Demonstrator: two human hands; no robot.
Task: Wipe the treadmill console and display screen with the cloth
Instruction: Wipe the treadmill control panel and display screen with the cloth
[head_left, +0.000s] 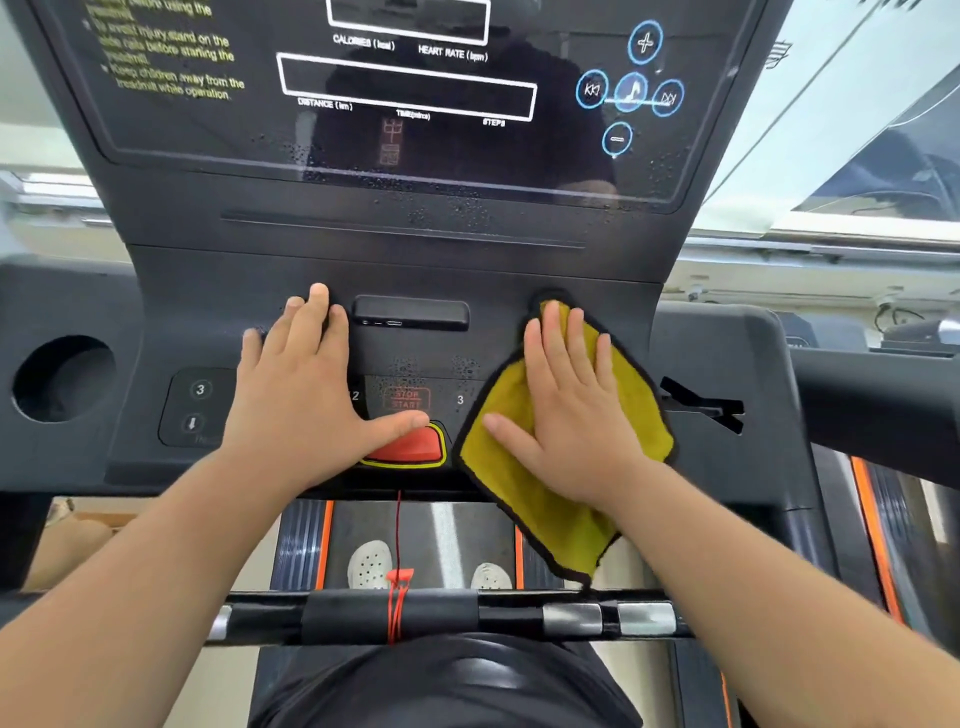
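Two bare hands lie flat on the treadmill console (208, 312), fingers spread, nothing clenched. Left hand (298, 384) rests palm-down at about 9 o'clock from the frame's centre, fingers pointing to 12, empty; its thumb reaches toward 3 o'clock and touches the top edge of the red stop button (410, 448). Right hand (571, 410) presses flat, uncurled, on the yellow microfibre cloth (558, 499), pinning it to the console rather than gripping it. Cloth has a dark edging; its upper corner sits at 12 o'clock of the right hand, near a dark recess, and its lower corner hangs off the console edge toward 6 o'clock, above the front handlebar (467, 616). Display screen (363, 135) stands at 12 o'clock, dark glass, with water droplets along its lower border and on the panel below. Blue media buttons (631, 91) at 1 o'clock. Port module (411, 313) between the two hands. Cup holder (62, 378) at far 9 o'clock. Red safety cord (398, 530) drops to 6 o'clock, clipped at the handlebar.
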